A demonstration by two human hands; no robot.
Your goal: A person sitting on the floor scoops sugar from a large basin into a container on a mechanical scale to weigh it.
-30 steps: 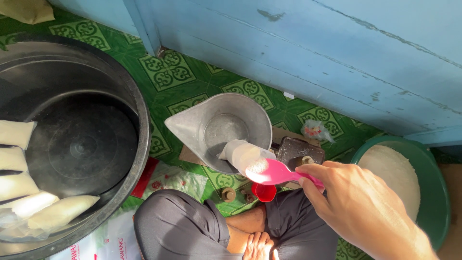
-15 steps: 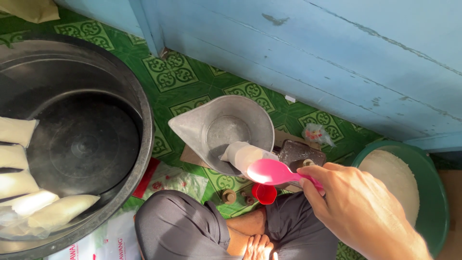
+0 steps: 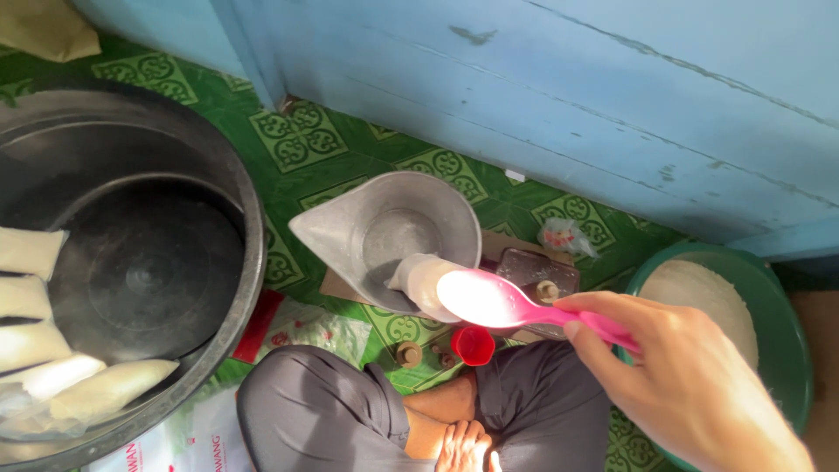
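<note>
My right hand (image 3: 690,385) grips the handle of a pink spoon (image 3: 498,301) heaped with white powder. The spoon's bowl hovers over the open mouth of a small plastic bag (image 3: 418,278) partly filled with the same white powder. The bag lies in a grey metal scoop-shaped pan (image 3: 384,232) on a small scale (image 3: 535,273) on the floor. A green basin (image 3: 791,350) holding white powder (image 3: 699,293) sits under my right hand. My left hand is out of view.
A big black tub (image 3: 249,236) at the left holds several filled white bags (image 3: 35,297). A red cap (image 3: 474,345) and a small crumpled plastic bag (image 3: 566,236) lie on the green patterned mat. My crossed legs in dark trousers (image 3: 315,419) fill the bottom. Behind stands a blue wooden wall (image 3: 612,105).
The spoon has stayed over the bag's mouth, shifting only slightly. The view has drifted a little.
</note>
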